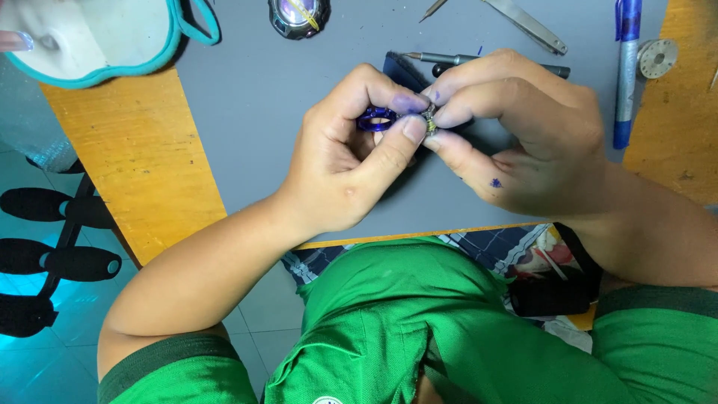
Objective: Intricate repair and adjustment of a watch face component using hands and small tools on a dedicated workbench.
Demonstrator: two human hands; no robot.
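My left hand (348,161) pinches a small blue ring-shaped part (375,118) between thumb and fingers, above a grey mat (254,97). My right hand (523,135) meets it from the right, its thumb and forefinger closed on a tiny metal piece (430,120) that touches the blue part. The fingertips hide most of both pieces. Ink stains mark my fingers.
The grey mat lies on a wooden table (134,164). On the mat are a thin screwdriver (449,58), metal tweezers (527,24), a blue pen (625,67), a small metal disc (658,57) and a round dark object (299,16). A white teal-rimmed tray (90,37) sits far left.
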